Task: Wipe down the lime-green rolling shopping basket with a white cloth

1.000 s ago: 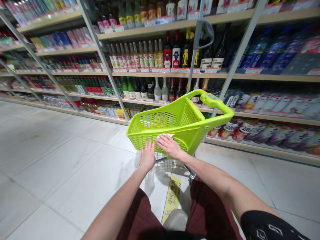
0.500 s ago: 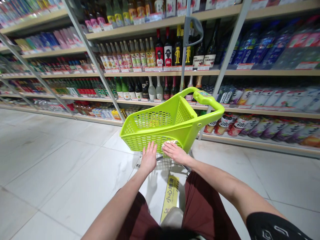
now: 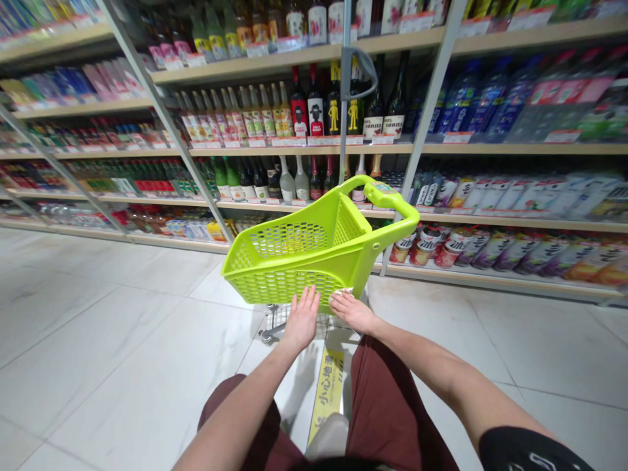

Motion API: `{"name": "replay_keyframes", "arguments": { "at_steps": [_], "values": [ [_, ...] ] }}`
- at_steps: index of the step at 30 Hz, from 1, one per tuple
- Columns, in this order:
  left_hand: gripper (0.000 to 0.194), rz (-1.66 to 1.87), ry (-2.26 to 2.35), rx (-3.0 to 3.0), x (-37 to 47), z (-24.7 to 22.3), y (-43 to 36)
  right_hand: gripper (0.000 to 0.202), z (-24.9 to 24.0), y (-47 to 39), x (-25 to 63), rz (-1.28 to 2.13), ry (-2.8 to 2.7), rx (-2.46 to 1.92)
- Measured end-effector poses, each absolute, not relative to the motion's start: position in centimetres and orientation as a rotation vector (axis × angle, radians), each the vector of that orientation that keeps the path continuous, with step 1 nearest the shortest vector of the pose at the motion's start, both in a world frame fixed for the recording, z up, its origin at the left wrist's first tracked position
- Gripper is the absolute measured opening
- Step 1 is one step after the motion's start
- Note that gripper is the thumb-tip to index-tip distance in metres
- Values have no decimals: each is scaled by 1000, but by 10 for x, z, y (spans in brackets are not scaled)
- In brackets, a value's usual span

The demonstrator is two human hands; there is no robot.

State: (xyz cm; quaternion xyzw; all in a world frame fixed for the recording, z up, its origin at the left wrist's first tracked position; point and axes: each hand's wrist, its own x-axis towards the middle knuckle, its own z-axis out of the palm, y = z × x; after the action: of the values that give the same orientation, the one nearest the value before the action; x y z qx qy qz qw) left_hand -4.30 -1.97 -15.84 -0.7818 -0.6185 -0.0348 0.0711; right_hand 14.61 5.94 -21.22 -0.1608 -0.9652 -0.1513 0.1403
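A lime-green shopping cart (image 3: 279,278) stands before me, its perforated side towards me and its handle at the right. My right hand (image 3: 350,310) presses a crumpled whitish cloth (image 3: 343,292) against the lower rear part of that side. Most of the cloth is hidden under the fingers. Just left of it, my left hand (image 3: 303,320) has its fingers stretched out near the basket's lower edge; whether they touch the plastic I cannot tell. It holds nothing.
Behind the cart run shelves (image 3: 294,147) of bottles and cartons. A grey pole with a loop-shaped holder (image 3: 360,72) rises behind the cart. On the tiled floor lies a yellow warning strip (image 3: 326,389), between my legs. A cart wheel (image 3: 266,335) shows at lower left.
My right hand and the cloth have moved slightly down along the cart's side. My left hand has shifted a little down and closer to the right hand. The view has turned slightly right.
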Motion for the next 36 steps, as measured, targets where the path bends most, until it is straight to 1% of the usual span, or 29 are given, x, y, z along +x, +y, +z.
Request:
{"name": "replay_keyframes", "arguments": {
  "at_steps": [4, 6, 8, 12, 14, 16, 20, 22, 24, 29, 31, 33, 36],
  "values": [
    [66, -196, -1854, -2258, -46, -148, -9, 39, -170, 65, 132, -455, -2668, -430],
    [66, -219, -1851, -2234, -44, -145, -6, 38, -161, 71, 129, -490, -2625, -449],
    [66, -217, -1834, -2253, -39, -145, -5, 35, -167, 74, 132, -507, -2649, -464],
    [64, -214, -1774, -2332, -25, -148, -7, 31, -197, 65, 151, -485, -2753, -500],
    [64, -225, -1766, -2354, -19, -146, -6, 31, -197, 56, 160, -465, -2705, -525],
    [65, -247, -1763, -2362, -15, -141, -3, 33, -178, 50, 167, -452, -2550, -560],
    [68, -314, -1717, -2354, -8, -128, 5, 37, -116, 59, 181, -445, -2126, -716],
    [67, -334, -1692, -2355, -5, -125, 8, 38, -101, 69, 186, -445, -2027, -771],
    [67, -340, -1674, -2360, -3, -128, 9, 38, -110, 73, 188, -449, -2061, -772],
    [67, -333, -1607, -2354, -7, -143, 0, 37, -181, 57, 183, -430, -2384, -665],
    [67, -341, -1607, -2322, -14, -145, -3, 37, -188, 50, 181, -415, -2396, -646],
    [68, -361, -1625, -2276, -21, -142, -3, 38, -171, 51, 179, -408, -2287, -657],
    [68, -402, -1664, -2198, -31, -132, 2, 39, -120, 64, 172, -427, -2030, -704]
  ]
}}
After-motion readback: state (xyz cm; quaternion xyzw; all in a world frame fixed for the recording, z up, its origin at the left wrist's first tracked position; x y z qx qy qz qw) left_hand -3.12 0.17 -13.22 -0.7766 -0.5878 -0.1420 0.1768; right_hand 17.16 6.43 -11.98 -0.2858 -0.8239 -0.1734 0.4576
